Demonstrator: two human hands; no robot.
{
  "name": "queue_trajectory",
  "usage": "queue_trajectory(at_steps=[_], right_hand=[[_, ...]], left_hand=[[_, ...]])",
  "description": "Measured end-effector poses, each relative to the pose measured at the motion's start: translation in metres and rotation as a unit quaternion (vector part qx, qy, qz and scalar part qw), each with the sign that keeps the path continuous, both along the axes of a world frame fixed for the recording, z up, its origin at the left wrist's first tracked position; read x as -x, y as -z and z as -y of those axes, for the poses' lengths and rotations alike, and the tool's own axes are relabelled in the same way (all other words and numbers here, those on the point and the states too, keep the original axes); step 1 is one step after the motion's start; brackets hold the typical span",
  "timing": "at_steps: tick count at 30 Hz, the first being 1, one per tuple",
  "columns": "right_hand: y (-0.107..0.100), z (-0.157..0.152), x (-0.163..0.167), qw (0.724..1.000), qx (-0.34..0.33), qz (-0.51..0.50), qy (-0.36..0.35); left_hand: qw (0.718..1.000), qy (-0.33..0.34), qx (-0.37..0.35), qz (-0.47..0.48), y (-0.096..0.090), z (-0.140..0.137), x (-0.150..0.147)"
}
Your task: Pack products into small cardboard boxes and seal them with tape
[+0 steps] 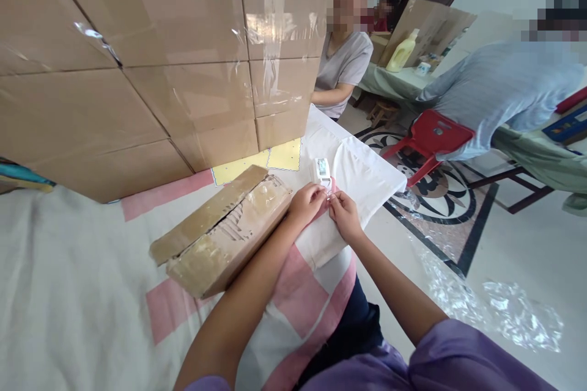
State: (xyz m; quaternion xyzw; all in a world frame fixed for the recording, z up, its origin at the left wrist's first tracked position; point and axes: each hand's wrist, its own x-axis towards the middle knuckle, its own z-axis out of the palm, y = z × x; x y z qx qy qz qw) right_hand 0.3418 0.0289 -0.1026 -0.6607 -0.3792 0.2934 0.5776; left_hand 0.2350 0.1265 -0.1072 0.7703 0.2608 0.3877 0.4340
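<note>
My left hand (306,204) and my right hand (345,214) meet fingertip to fingertip over the cloth. Both are closed in a pinch around something small and pale that I cannot make out. Just beyond the fingertips is a small white device (322,171) with a greenish screen or label on its top. Whether the pinched piece is joined to it cannot be told. Left of my forearm lies a worn brown cardboard box (229,229), its top flaps not quite meeting.
Stacked, taped cartons (192,98) form a wall at the back left, with yellow sheets (284,156) at their foot. A person (347,55) sits past the cartons. Another person (499,91) is on a red chair (435,134). Clear plastic wrapping (523,317) lies on the floor.
</note>
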Motion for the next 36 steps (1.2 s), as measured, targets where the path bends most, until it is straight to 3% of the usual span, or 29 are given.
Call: queue_trajectory(at_steps=[4, 13, 18, 22, 26, 29, 36], right_hand=[[-0.001, 0.002, -0.004, 1.0, -0.018, 0.001, -0.024], [-0.002, 0.008, -0.01, 0.99, -0.068, -0.058, -0.112], [-0.002, 0.006, -0.009, 0.976, -0.089, -0.097, -0.175], [-0.026, -0.023, 0.017, 0.939, -0.171, 0.014, -0.298], [-0.06, -0.074, 0.054, 0.872, -0.259, 0.079, -0.408], [-0.069, -0.1, 0.071, 0.845, -0.292, 0.06, -0.444], [-0.05, -0.097, 0.08, 0.855, -0.338, 0.068, -0.388]], left_hand=[[1.0, 0.009, 0.015, 0.013, -0.004, 0.014, 0.002], [0.995, -0.095, -0.021, 0.004, -0.034, 0.048, 0.02], [0.983, -0.184, -0.001, 0.003, -0.067, 0.089, 0.072], [0.965, -0.251, 0.032, -0.066, -0.111, 0.111, 0.138], [0.935, -0.329, 0.113, -0.071, -0.153, 0.099, 0.186], [0.924, -0.343, 0.161, -0.059, -0.167, 0.084, 0.203], [0.91, -0.361, 0.193, -0.07, -0.168, 0.073, 0.211]])
